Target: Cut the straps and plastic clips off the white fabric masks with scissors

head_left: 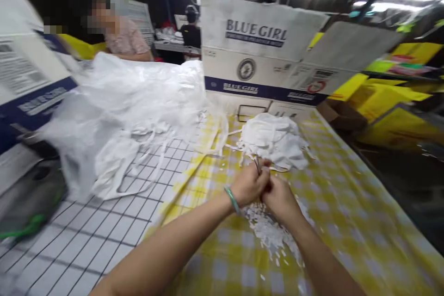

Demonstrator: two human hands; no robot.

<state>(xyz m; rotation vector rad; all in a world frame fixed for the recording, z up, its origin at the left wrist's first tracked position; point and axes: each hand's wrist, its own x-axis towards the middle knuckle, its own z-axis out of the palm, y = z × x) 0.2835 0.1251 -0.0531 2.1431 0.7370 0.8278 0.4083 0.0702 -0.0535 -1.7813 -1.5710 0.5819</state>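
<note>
My left hand (248, 182), with a green bangle (232, 200) on its wrist, is closed and pressed against my right hand (280, 194). A thin metal tool with pointed tips (257, 164), perhaps small snips, sticks up from the fingers of my left hand. My right hand is closed too, its fingertips tucked behind the left; what it grips is hidden. Just beyond both hands sits a heap of white cloth pieces with straps (274, 138). Under and between my forearms many small white scraps (267, 231) lie scattered over the yellow checked cloth (222, 259).
At the left, a large clear plastic bag (138, 92) holds more white strapped pieces (116, 166) on a white grid-lined surface (114, 226). An upright Blue Girl carton (263, 64) stands at the back, another carton (27, 78) far left. Two people sit beyond. Yellow bags (391, 111) lie right.
</note>
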